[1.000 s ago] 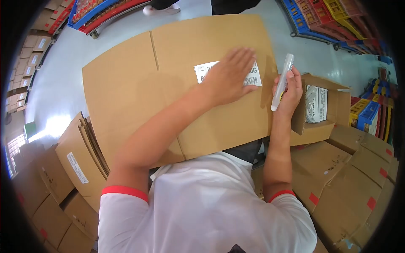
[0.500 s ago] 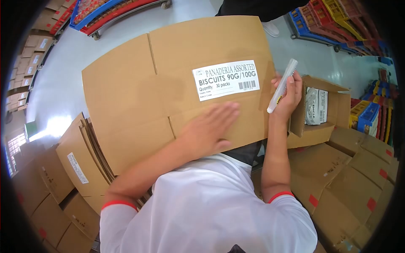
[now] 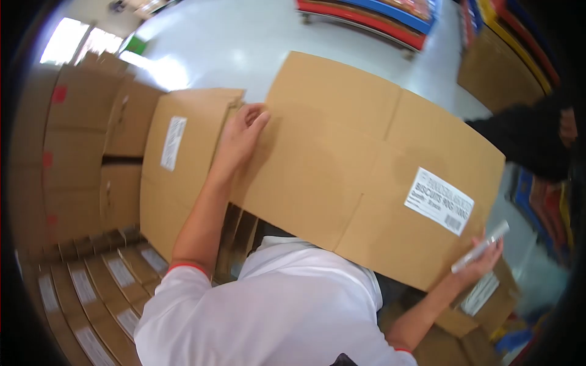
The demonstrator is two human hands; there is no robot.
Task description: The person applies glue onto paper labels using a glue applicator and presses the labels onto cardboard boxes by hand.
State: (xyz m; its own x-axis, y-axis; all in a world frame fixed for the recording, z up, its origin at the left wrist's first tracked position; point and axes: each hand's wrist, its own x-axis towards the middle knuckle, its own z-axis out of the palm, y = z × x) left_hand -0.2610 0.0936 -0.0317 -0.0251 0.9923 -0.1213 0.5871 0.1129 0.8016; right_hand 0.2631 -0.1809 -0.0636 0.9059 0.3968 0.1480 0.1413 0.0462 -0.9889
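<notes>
A flattened cardboard carton lies tilted across my front, with a white "BISCUITS 90G/100G" label stuck near its right end. My left hand is at the carton's left edge, fingers curled and thumb toward the board; the exact contact is partly hidden. Beside the lower right edge, my right hand is closed around a translucent white stick-shaped thing, like a thick marker. Some of its fingers are hidden behind the carton.
More labelled flat cartons stand upright at left. Stacked boxes and a row of labelled cartons sit beyond and below them. An open box is under my right hand. A person's dark sleeve shows at right, near colored crates.
My left hand has left the area below the label and moved to the carton's left edge. The view has turned left, and the carton now slants down to the right. My right hand still holds the stick.
</notes>
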